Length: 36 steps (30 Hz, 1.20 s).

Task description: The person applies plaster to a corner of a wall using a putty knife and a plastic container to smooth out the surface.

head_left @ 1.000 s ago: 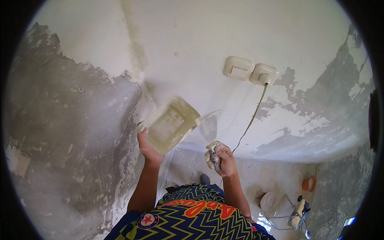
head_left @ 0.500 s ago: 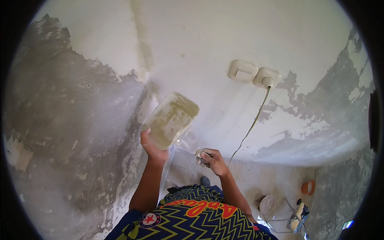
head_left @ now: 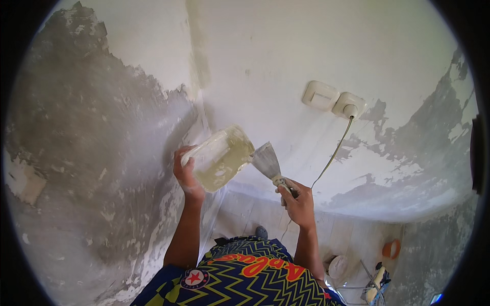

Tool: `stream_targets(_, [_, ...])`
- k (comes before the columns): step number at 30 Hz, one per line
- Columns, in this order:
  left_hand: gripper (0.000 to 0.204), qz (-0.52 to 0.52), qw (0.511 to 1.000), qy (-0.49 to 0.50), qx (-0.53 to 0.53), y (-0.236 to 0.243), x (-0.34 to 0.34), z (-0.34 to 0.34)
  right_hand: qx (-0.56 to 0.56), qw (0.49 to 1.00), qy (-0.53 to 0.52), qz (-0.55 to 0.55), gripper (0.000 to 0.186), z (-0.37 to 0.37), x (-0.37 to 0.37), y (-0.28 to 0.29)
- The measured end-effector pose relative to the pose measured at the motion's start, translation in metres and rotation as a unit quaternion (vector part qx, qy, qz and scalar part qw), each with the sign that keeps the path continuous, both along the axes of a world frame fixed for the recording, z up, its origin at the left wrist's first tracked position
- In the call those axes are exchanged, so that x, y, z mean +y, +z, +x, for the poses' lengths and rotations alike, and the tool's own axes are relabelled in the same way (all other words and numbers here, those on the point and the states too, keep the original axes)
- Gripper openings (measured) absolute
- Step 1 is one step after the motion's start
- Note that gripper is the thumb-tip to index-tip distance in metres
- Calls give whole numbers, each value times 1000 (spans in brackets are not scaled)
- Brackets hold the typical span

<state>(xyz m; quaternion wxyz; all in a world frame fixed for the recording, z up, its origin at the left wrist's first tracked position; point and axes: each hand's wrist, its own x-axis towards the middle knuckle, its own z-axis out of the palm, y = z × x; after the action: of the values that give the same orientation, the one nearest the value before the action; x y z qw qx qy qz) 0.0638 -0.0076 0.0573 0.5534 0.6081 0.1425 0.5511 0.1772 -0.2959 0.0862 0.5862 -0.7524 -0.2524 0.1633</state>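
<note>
Right hand [head_left: 298, 201] clamps a putty knife [head_left: 267, 162], left hand [head_left: 187, 173] a tub [head_left: 224, 164]. Likely loading the knife; next, steady the tub.

Forearms [head_left: 185, 232] upward, left grip [head_left: 187, 176] thumb-side inward, right grip [head_left: 299, 204] in a tight curl, both apart.

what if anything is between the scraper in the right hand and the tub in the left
Nothing visible: the scraper in the right hand has its blade close by the right edge of the tub; whether they touch is unclear. The cord hangs to the right of the blade.
</note>
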Motion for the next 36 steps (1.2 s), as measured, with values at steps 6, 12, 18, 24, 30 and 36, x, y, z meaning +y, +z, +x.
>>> stream_targets(6, [31,27,997,27,72,1,-9,-2,-191,979,15,-69,26,-1,13,-13])
stream_targets(12, [27,101,951,132,260,-99,9,15,-71,964,130,-221,32,8,19,-66])
stream_targets(18, [44,9,887,162,433,-175,-3,7,136,933,182,-278,42,-4,28,-115])
stream_targets(24, [56,-14,805,194,560,-206,-3,9,249,927,209,-189,39,-9,48,-154])
stream_targets(30, [46,-70,878,188,436,-219,2,-16,491,848,173,-100,33,-4,65,-148])
stream_targets(36, [45,-276,908,168,267,-223,-5,-49,589,777,200,102,22,22,58,-156])
